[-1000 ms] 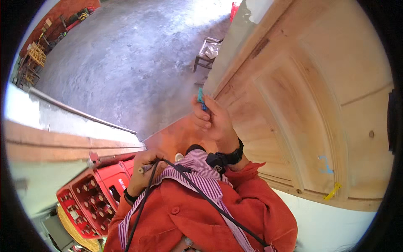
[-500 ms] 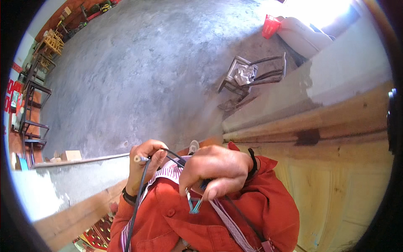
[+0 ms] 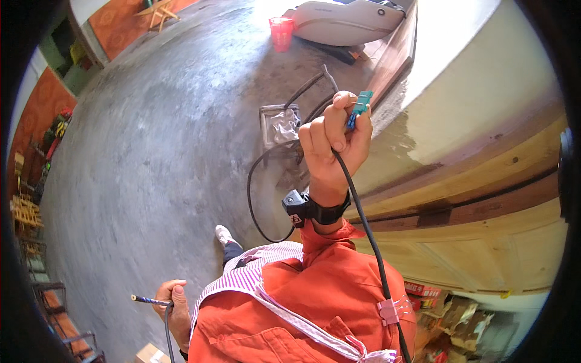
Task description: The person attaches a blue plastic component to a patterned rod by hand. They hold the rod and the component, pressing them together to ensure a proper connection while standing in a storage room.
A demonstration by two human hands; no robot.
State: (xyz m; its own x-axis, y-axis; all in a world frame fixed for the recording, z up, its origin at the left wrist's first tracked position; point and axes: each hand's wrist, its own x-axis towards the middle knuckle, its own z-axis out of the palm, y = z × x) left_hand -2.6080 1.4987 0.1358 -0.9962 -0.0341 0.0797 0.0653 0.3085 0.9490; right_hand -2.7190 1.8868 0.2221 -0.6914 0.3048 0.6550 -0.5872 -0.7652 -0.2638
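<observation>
My right hand point(image 3: 334, 142) is raised up and forward, its fingers closed on a teal binder clip point(image 3: 362, 101) with wire handles. A small blue piece sits just under the clip, too small to name. From this hand a black cable point(image 3: 369, 236) drops past my sleeve to a pink binder clip point(image 3: 389, 311) on my red jacket. A loop of black cable also hangs to the left of my wrist. Low at the left, my left hand point(image 3: 177, 308) grips a dark cable, whose short stub point(image 3: 148, 300) with a pale tip sticks out past the fingers.
A metal-framed chair point(image 3: 279, 127) with crumpled cloth stands beyond my right hand. Behind it are a red bin point(image 3: 281, 33) and a large pale rounded appliance point(image 3: 339, 23). A wooden door point(image 3: 484, 242) and wall close off the right. Stools point(image 3: 54, 302) line the left.
My hands have moved apart from in front of my chest. The right has risen forward with the teal clip; the left has dropped to the lower left. The view has turned.
</observation>
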